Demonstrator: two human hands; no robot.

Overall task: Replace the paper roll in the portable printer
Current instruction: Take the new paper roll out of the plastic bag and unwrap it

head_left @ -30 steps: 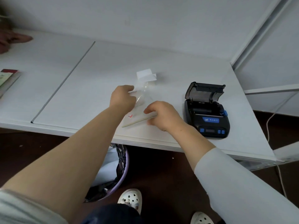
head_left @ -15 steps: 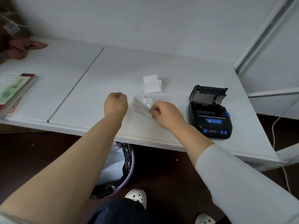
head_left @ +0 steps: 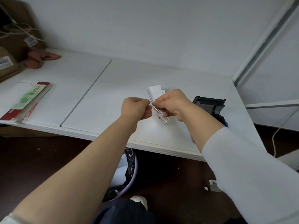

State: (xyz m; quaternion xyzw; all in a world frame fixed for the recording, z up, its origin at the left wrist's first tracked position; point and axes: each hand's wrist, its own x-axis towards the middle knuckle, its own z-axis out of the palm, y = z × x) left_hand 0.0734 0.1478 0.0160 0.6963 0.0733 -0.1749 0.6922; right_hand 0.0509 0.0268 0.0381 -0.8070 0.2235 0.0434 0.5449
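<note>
The clear bag (head_left: 159, 110) hangs above the table (head_left: 113, 88), pinched between both hands near the table's near edge. Its contents are too blurred to tell. The left hand (head_left: 137, 109) is curled into a loose fist, thumb and fingers closed on the bag's upper left edge. The right hand (head_left: 174, 102) grips the bag's right side, fingers wrapped around it, wrist bent inward. Both forearms reach forward from the near side; the right one wears a white sleeve (head_left: 242, 167).

A white paper slip (head_left: 155, 90) lies on the table just beyond the hands. The printer (head_left: 212, 107) sits to the right, lid up, partly hidden by the right wrist, near the table's right edge. To the left the table is bare as far as a grey seam (head_left: 87, 91). Farther left lies a red and green booklet (head_left: 27, 99); its writing cannot be read. At the far left, a brown box (head_left: 7, 65) carries a label reading "4002". A purple bin (head_left: 127, 172) stands under the table.
</note>
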